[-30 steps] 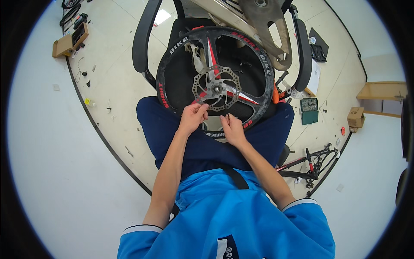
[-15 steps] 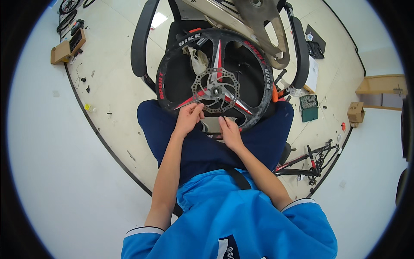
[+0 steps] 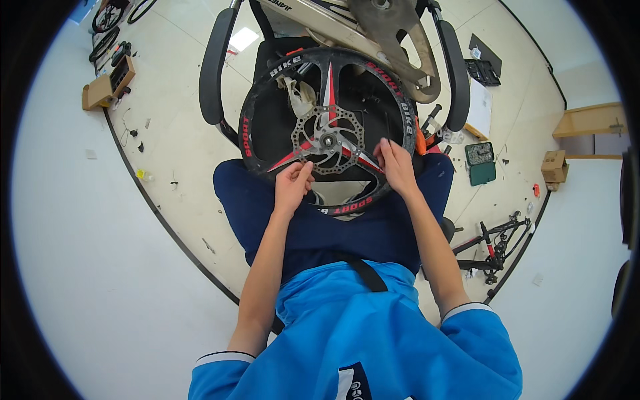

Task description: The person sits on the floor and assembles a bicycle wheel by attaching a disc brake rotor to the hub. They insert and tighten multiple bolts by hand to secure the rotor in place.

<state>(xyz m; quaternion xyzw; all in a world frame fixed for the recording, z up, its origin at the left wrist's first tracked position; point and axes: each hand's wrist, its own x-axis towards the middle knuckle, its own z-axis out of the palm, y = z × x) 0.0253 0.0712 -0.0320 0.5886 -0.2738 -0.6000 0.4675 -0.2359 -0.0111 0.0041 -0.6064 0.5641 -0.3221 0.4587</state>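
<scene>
A black three-spoke bicycle wheel (image 3: 250,120) with red and white markings lies flat over the seat of a chair, its near edge by my lap. At its hub sits a silver brake rotor (image 3: 355,127) with a perforated, wavy rim. My left hand (image 3: 292,187) is closed at the rotor's lower left edge, fingertips pinched together; what they hold, if anything, is hidden. My right hand (image 3: 398,167) is over the wheel's right side, pinching a thin dark hex key (image 3: 387,123) that points away from me, apart from the rotor.
Chair armrests (image 3: 217,73) flank the wheel. A beige bike frame (image 3: 327,20) lies across its far side, and a whitish cloth or glove (image 3: 301,97) shows between the spokes. To the right are a green case (image 3: 482,173), a cardboard box (image 3: 554,167) and a dark bike frame (image 3: 493,247).
My right hand has moved right and away from me with the hex key, off the rotor's lower edge. My left hand stays near the rotor's edge.
</scene>
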